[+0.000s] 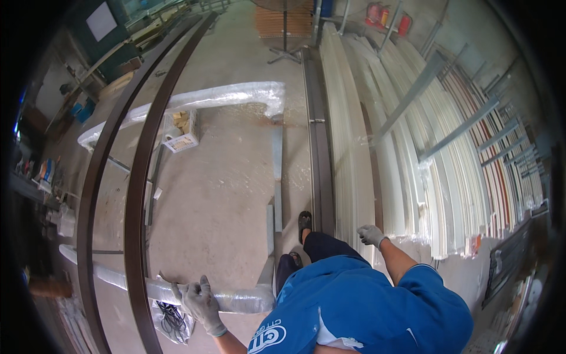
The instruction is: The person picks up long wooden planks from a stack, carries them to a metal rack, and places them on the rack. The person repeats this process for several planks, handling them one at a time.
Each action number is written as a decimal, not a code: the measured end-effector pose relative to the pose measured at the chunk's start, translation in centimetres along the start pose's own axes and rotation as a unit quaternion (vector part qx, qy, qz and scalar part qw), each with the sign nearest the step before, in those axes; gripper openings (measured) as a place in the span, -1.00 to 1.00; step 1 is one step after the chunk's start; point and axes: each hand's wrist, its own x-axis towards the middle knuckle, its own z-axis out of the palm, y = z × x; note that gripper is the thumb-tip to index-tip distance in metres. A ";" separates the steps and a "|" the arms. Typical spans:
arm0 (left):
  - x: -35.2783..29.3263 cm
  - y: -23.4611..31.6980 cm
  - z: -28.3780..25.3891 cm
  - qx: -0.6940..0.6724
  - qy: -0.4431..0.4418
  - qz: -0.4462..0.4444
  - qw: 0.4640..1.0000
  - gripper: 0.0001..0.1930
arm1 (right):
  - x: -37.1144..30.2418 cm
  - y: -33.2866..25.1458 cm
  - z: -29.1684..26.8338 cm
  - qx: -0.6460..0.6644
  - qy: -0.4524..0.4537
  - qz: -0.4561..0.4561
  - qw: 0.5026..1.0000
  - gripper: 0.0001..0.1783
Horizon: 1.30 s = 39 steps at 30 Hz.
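Note:
My left hand (200, 304), in a grey work glove, is open with fingers apart. It is over or beside a bar wrapped in clear plastic film (244, 299); I cannot tell whether they touch. Just left of it, a long dark brown profile (135, 236) lies across the wrapped supports, with a second brown profile (87, 236) parallel to it. My right hand (371, 236), gloved too, is out to the right near the close ends of long pale profiles (348, 153). Its fingers are loosely bent, and nothing shows in them.
A dark profile stack (321, 159) lies right of my feet. Grey metal rack arms (413, 100) rise among the pale profiles. A white crate (181, 141) sits beyond the brown profiles. Below my left hand is a bag of dark cables (172, 323). A fan stand (285, 54) stands far ahead.

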 end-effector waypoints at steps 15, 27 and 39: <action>18.2 19.7 5.2 0.044 -0.046 0.206 0.976 -0.71 | 3.5 -35.5 -28.8 -0.288 0.531 -0.478 0.638 -0.64; 35.7 53.4 21.6 -0.038 -0.266 0.479 0.836 -0.72 | 11.7 -38.0 -38.8 -0.783 0.287 -0.008 0.552 -0.73; 47.8 42.5 64.8 0.100 -0.718 0.328 0.605 -0.57 | 16.1 -33.5 -37.6 -0.693 0.183 0.110 0.688 -0.77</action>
